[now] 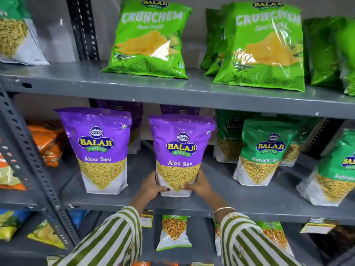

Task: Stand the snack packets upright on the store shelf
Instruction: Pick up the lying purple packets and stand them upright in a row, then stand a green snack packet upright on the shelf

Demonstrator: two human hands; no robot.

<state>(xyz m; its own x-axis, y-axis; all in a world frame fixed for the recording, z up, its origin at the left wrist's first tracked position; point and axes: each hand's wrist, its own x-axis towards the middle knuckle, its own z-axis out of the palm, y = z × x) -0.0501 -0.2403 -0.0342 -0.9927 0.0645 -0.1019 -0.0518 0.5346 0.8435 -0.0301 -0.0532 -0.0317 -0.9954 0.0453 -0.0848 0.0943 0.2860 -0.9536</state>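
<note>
A purple Aloo Sev packet (pixel 180 150) stands upright near the front of the grey middle shelf (pixel 240 204). My left hand (pixel 152 186) grips its lower left corner and my right hand (pixel 198 184) grips its lower right corner. A second purple Aloo Sev packet (pixel 99 148) stands upright to its left, untouched. More purple packets stand behind both, partly hidden.
Green Ratlami Sev packets (pixel 263 150) stand to the right on the same shelf. Green Crunchem bags (pixel 151 39) lean on the upper shelf (pixel 115 81). Orange packets (pixel 48 143) sit at the far left. Small packets (pixel 173 233) lie on the lower shelf. A perforated upright post (pixel 32 162) runs at the left.
</note>
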